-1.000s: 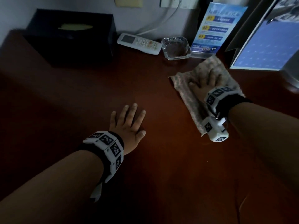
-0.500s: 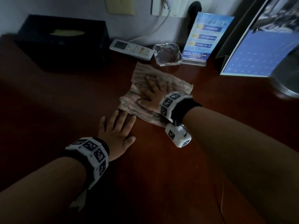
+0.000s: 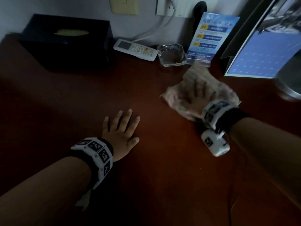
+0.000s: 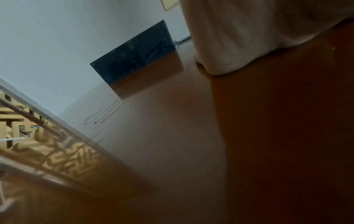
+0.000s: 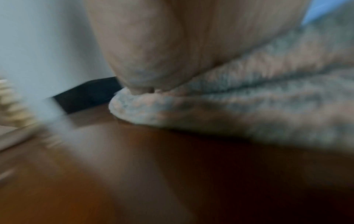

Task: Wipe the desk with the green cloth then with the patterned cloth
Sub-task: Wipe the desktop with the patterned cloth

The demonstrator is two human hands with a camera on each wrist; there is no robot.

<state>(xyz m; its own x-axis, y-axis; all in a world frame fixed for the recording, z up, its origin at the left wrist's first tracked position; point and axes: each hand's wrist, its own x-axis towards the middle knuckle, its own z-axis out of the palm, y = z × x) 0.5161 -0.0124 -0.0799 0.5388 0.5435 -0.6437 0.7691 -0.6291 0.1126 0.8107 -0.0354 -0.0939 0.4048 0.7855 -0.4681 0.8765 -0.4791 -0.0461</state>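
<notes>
**Cloth working close to the clutter at the desk's back edge**

The right hand (image 3: 197, 93) presses flat, fingers spread, on the patterned cloth (image 3: 177, 100) toward the back right of the desk (image 3: 81, 98). A wide stroke could knock the glass ashtray (image 3: 171, 54) or the leaflet stand (image 3: 211, 38) just behind it. The cloth looks soft and nubbly, the desk glossy and smooth. The left hand (image 3: 121, 129) rests flat and empty near the middle. No green cloth shows.

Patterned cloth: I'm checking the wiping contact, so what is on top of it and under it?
The right hand presses flat on the patterned cloth. Under it, only the desk shows; the covered patch is hidden.
</notes>
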